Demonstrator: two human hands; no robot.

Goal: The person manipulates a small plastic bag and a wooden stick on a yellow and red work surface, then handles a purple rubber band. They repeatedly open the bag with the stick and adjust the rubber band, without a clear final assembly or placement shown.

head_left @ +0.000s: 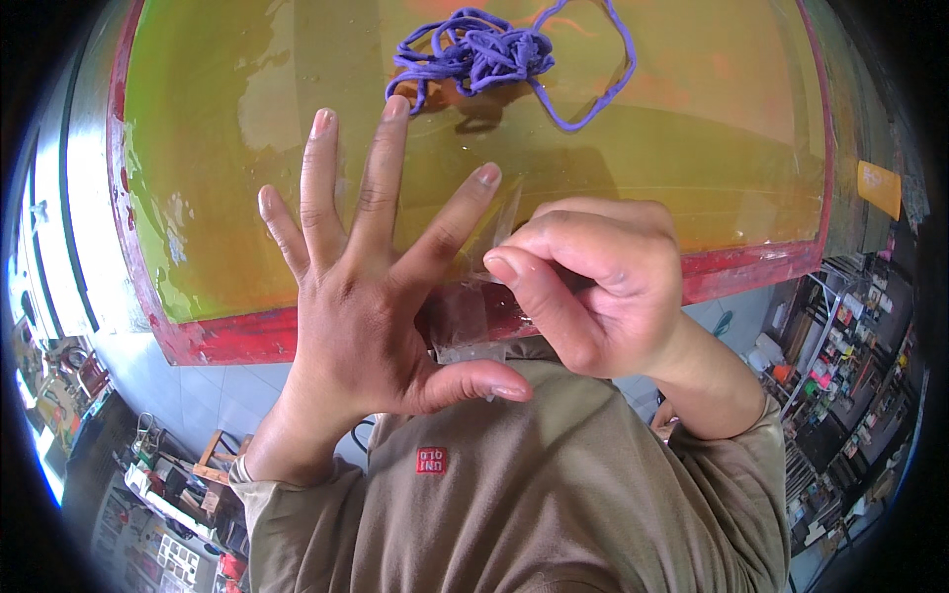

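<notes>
My left hand (361,296) is spread wide, palm down, fingers stretched over the near edge of a yellow-green glossy panel (672,178) with red borders. Just to its right, my right hand (613,277) is closed in a pinch of thumb and forefinger. A piece of clear plastic film (463,321) is held in that pinch; part sticks up above the fingertips and part hangs down between the two hands. How it ends behind the left thumb is hidden. Beyond the left fingertips lies a tangled purple cord (494,54), one loop reaching out to the right.
The panel's chipped red near edge (247,336) runs close to my body. A yellow tag (878,190) sits off its right side. Shelves crowded with small items (840,395) stand at the right. Cluttered furniture (188,494) fills the lower left, on a tiled floor (222,395).
</notes>
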